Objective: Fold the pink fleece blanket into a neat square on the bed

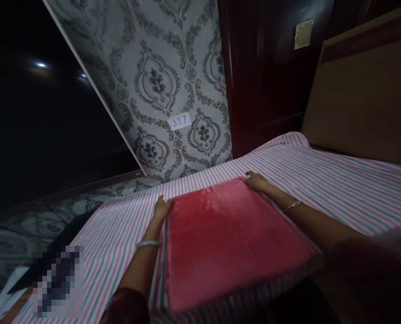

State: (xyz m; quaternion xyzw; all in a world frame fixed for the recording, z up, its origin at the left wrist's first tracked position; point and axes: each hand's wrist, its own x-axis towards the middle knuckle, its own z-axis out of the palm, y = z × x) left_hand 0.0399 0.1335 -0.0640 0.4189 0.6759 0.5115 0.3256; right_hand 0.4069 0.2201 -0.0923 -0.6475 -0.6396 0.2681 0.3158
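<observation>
A flat red rectangle of plush cloth (227, 238), which looks like a folded blanket, lies on the striped bed sheet (115, 238) in front of me. Its near edge reaches the front of the bed. My left hand (162, 209) is at its far left corner, fingers closed on the edge. At the far right corner, my right hand (256, 181) pinches the other end of that edge. Some fingertips of both hands are hidden or blurred. A bangle sits on each wrist.
A large dark screen (45, 108) stands at the left before patterned wallpaper (159, 81). A paper label (180, 121) reads 277. Dark red wood panelling (264, 76) carries a switch (303, 34). A big brown board (369, 94) leans at the right. A blurred-out patch covers the lower left.
</observation>
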